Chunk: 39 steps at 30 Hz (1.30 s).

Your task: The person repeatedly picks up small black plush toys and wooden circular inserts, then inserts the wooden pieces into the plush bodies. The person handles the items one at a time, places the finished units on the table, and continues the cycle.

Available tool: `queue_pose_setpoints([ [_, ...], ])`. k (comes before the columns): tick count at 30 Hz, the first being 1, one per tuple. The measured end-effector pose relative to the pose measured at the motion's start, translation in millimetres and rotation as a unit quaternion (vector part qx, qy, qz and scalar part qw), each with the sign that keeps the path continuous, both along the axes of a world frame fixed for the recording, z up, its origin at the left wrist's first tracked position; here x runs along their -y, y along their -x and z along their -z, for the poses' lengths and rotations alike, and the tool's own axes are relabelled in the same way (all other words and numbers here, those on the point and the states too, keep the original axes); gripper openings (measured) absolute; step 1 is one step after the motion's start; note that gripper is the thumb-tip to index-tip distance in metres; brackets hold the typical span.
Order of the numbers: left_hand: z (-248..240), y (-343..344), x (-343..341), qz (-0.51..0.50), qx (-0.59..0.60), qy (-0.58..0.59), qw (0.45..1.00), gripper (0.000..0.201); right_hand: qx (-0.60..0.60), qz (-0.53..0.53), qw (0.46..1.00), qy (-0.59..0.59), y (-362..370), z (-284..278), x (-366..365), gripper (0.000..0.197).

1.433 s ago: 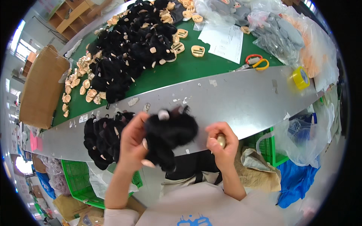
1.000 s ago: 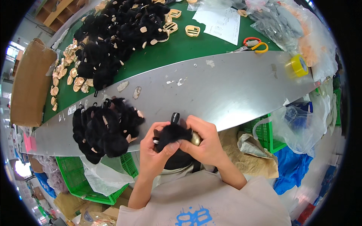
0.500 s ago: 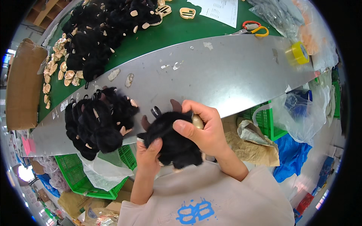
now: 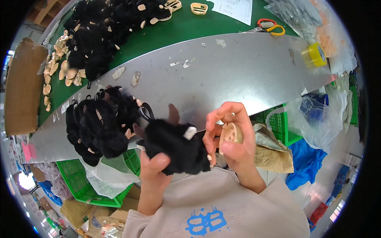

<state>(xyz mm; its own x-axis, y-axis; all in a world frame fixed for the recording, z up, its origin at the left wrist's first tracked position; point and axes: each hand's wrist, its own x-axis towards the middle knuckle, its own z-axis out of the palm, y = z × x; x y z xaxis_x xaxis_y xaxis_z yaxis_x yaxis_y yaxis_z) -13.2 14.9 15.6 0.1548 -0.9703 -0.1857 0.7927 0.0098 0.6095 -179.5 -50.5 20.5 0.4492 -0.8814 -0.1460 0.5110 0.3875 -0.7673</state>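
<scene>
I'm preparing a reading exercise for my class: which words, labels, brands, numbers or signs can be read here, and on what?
Shirt: a large blue print on the front, which I don't copy out.
Paper: rows of print, too small to read.
Sticker on the metal table: dark marks, too small to read.
Toy and oval part: no lettering that I can make out.
</scene>
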Motion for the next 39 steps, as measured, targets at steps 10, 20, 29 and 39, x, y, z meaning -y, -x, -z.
queue_pose_setpoints([
  [10,8.2,-3.4,-18.4,-0.031,0.108,-0.085,0.99,0.06,-0.138,0.03,0.975,0.17,6.1,1.5,-13.8,0.035],
  [20,13.3,4.7,-13.3,-0.101,0.113,-0.085,0.985,0.039,-0.149,-0.028,0.952,0.268,3.1,-11.6,-18.3,0.041],
  [29,10.5,11.4,-22.0,-0.043,0.053,-0.051,0.996,0.068,-0.164,0.0,0.97,0.177,-17.4,-21.8,-29.8,0.032],
  [39,-21.2,12.5,-16.8,-0.05,0.104,-0.142,0.983,0.037,-0.139,-0.023,0.979,0.147,-13.2,-9.3,-29.4,0.025],
])
